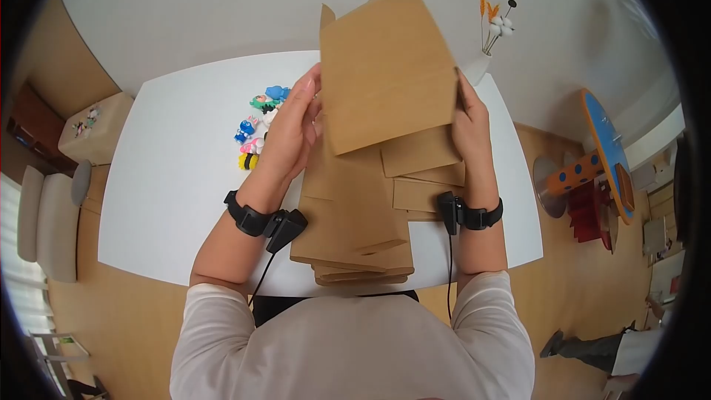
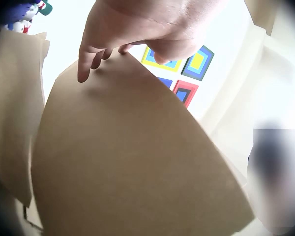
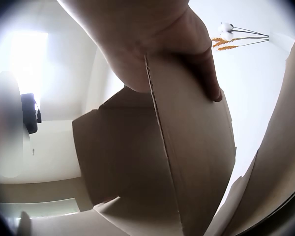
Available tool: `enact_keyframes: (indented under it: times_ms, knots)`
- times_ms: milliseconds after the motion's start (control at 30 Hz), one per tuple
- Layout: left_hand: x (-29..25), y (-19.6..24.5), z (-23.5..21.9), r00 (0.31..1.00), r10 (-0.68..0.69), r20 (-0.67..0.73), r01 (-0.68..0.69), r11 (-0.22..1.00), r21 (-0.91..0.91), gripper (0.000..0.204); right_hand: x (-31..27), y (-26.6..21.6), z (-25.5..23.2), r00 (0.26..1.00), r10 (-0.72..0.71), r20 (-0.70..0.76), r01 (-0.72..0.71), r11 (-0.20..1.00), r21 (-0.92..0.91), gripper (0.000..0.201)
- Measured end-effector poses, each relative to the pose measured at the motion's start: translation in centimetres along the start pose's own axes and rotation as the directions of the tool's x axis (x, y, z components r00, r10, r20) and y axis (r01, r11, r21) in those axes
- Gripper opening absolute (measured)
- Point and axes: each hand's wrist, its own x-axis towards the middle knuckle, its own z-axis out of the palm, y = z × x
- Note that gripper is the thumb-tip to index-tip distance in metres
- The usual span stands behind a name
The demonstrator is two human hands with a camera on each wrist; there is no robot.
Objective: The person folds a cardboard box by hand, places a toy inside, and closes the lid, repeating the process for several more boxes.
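Currently, held item: a flat brown cardboard sheet [image 1: 385,67] is raised above the desk [image 1: 170,200], tilted, between both hands.
Left hand [image 1: 290,130]: placed on the sheet's left edge; in the left wrist view the fingers [image 2: 88,61] are curved over the sheet's top edge [image 2: 128,147], and the edge is pinched between them and the thumb.
Right hand [image 1: 472,122]: placed on the sheet's right edge; in the right wrist view the thumb [image 3: 206,69] is pressed against a folded flap [image 3: 196,162], so this grip is clamped on the cardboard.
Stack: more cardboard sheets [image 1: 363,230] are piled on the desk directly below the held sheet, fanned unevenly, with the lowest ones reaching the desk's near edge.
Toys: a small cluster of coloured figures [image 1: 257,126] is set on the desk just left of the left hand, apart from the stack.
Vase: a white vase [image 1: 478,67] with dried stems is seen at the far right corner of the desk, behind the held sheet.
Wrist units: black straps [image 1: 248,216] with cabled cameras are worn on both wrists.
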Motion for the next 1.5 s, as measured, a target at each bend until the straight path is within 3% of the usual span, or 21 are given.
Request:
enact_keyframes:
  times_ms: [100,200,300,400,500,600,700,800,867,933,1033,1067,1133,1200,1233,1267,1367,1467,1500]
  knots:
    - [-0.3,0.1,0.8,0.982,-0.007,-0.187,0.048,0.975,0.216,0.077,1.3,3.8,-0.3,0.995,-0.017,-0.098,0.019,1.000,0.016,0.054]
    - [0.2,-0.5,-0.4,0.961,-0.018,-0.274,0.068,0.983,0.172,0.086,2.0,6.0,-0.7,0.979,-0.046,-0.198,0.043,0.999,-0.019,0.053]
    - [0.1,0.4,-0.2,0.959,-0.067,-0.275,0.077,0.997,0.027,0.082,1.6,6.1,-0.6,0.973,-0.040,-0.226,0.036,0.999,-0.021,0.053]
    - [-0.1,1.4,0.0,0.998,-0.038,-0.050,0.035,0.998,-0.059,0.070,1.4,5.9,-0.5,0.978,0.016,-0.209,-0.014,1.000,0.011,0.052]
    - [-0.1,0.6,-1.0,0.997,-0.072,-0.023,0.064,0.963,-0.261,0.056,0.9,5.6,-0.5,0.982,0.087,-0.167,-0.076,0.994,0.072,0.052]
    - [-0.4,1.5,-0.2,0.994,-0.104,0.046,0.113,0.939,-0.324,0.046,0.6,5.0,-0.7,0.978,0.185,-0.092,-0.166,0.970,0.179,0.052]
    - [-0.6,2.3,-0.2,0.998,-0.062,-0.031,0.049,0.946,-0.322,0.041,0.3,4.1,-1.0,0.958,0.287,0.024,-0.280,0.908,0.312,0.052]
    - [-1.3,4.9,-0.7,0.955,0.202,-0.216,-0.254,0.936,-0.246,0.037,0.3,2.9,-1.6,0.927,0.346,0.147,-0.375,0.818,0.436,0.052]
    - [-2.5,7.7,-1.9,0.864,0.439,-0.249,-0.467,0.882,-0.066,0.036,0.5,2.2,-2.5,0.919,0.350,0.180,-0.392,0.769,0.505,0.052]
    - [-4.2,9.9,-2.1,0.754,0.641,-0.143,-0.630,0.768,0.116,0.030,1.1,1.6,-3.8,0.943,0.320,0.090,-0.312,0.761,0.569,0.052]
    - [-6.2,10.1,-3.4,0.678,0.734,-0.041,-0.569,0.560,0.602,0.027,1.2,0.1,-6.1,0.967,0.213,-0.143,-0.081,0.784,0.615,0.051]
    - [-6.2,9.7,0.9,0.649,0.743,-0.164,-0.506,0.583,0.636,0.027,0.9,-0.9,-7.0,0.959,0.172,-0.226,0.001,0.794,0.608,0.051]
    - [-6.3,9.1,2.9,0.669,0.720,0.183,-0.527,0.287,0.800,0.029,0.0,-4.6,-6.9,0.966,0.068,-0.248,0.093,0.807,0.583,0.053]
    - [-6.0,8.1,4.5,0.691,0.658,0.301,-0.618,0.321,0.717,0.033,-0.3,-7.9,-6.0,0.965,-0.064,-0.255,0.201,0.803,0.560,0.056]
    - [-6.3,7.7,4.6,0.764,0.584,0.274,-0.565,0.400,0.722,0.033,-0.4,-9.3,-5.4,0.958,-0.141,-0.250,0.261,0.791,0.553,0.059]
    - [-6.5,7.4,4.9,0.784,0.549,0.289,-0.552,0.404,0.729,0.033,-0.6,-10.2,-5.1,0.946,-0.217,-0.242,0.318,0.774,0.548,0.062]
    - [-7.0,6.6,5.8,0.831,0.472,0.295,-0.513,0.446,0.733,0.031,-0.4,-11.8,-5.1,0.934,-0.342,-0.102,0.351,0.824,0.446,0.091]
    - [-7.4,6.7,6.1,0.844,0.436,0.312,-0.500,0.431,0.751,0.026,-0.1,-12.9,-4.4,0.904,-0.427,-0.020,0.407,0.845,0.347,0.102]
    - [-7.5,6.9,6.2,0.846,0.422,0.325,-0.500,0.420,0.757,0.024,-0.1,-13.4,-4.3,0.918,-0.396,-0.015,0.383,0.876,0.292,0.101]
